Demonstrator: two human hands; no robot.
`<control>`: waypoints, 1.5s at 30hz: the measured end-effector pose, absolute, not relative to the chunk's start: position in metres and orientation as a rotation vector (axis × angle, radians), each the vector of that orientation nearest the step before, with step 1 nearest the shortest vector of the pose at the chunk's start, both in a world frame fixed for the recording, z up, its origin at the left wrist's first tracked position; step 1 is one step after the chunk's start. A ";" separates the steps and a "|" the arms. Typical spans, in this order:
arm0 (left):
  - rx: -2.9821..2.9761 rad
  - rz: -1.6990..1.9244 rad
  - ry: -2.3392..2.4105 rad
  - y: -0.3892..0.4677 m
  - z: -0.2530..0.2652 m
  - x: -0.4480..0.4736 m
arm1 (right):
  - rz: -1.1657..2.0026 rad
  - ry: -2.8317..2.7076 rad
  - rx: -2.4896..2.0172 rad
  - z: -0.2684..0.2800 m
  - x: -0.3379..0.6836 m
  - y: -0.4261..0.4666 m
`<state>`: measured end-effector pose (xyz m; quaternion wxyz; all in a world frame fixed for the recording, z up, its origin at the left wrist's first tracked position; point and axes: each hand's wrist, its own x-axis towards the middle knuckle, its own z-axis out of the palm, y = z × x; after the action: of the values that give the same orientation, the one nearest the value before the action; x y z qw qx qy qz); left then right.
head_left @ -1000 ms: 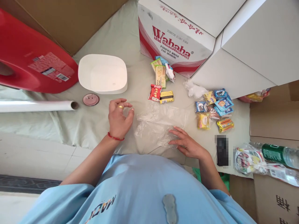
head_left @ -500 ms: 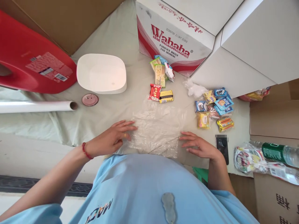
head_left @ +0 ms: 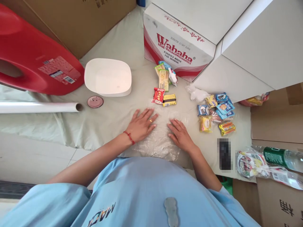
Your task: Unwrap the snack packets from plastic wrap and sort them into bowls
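Note:
A clear plastic bag [head_left: 161, 143] lies flat on the cloth-covered table in front of my body. My left hand [head_left: 141, 125] rests on its left part, palm down with the fingers spread. On its right side lies my right hand [head_left: 179, 134], also palm down, fingers stretched out and holding nothing. Just beyond my fingertips are a red wrapped snack [head_left: 158, 95] and a yellow wrapped snack [head_left: 169, 100]. Behind these, several green and yellow cracker packs [head_left: 163, 79] are heaped against a carton.
To the left stand a white plastic tub [head_left: 107, 77], a pink round lid [head_left: 95, 101], a white tube [head_left: 40, 107] and a red jug [head_left: 40, 60]. Several snack packets [head_left: 216, 110], a blurred dark phone [head_left: 224, 154] and plastic bottles [head_left: 276, 156] lie right. A Wahaha carton [head_left: 177, 47] stands behind.
Both hands have moved inward and forward from the bag's edges onto the bag, and now lie flatter. The view has shifted slightly; the snacks have stayed put.

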<state>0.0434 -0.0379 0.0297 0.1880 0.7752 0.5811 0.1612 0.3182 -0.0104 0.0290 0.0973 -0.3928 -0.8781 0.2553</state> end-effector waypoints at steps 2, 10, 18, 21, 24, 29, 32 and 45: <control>2.180 0.439 1.685 -0.049 0.012 0.029 | 0.804 -2.592 -1.170 0.024 0.336 -0.017; 2.188 0.387 1.764 -0.069 0.010 0.017 | 0.865 -2.282 -1.258 0.044 0.364 0.030; 2.211 0.344 1.779 -0.066 0.010 0.018 | 0.559 -2.590 -1.207 0.027 0.273 0.143; 2.203 0.344 1.795 -0.067 0.010 0.018 | 0.532 -2.601 -1.227 0.018 0.266 0.148; 2.192 0.375 1.794 -0.067 0.010 0.018 | 0.418 -2.442 -1.344 0.014 0.290 0.126; 2.164 0.439 1.785 -0.064 0.006 0.018 | 0.306 -2.187 -1.571 0.015 0.356 0.050; 2.168 0.425 1.785 -0.056 0.004 0.020 | 0.292 -2.141 -1.626 0.023 0.375 0.004; 2.179 0.450 1.792 -0.060 0.005 0.020 | 0.542 -2.378 -1.260 0.023 0.268 -0.025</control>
<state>0.0200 -0.0596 0.0048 0.1417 0.7550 0.6210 0.1558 0.2675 -0.0245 0.0227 0.1968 -0.4501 -0.8492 0.1936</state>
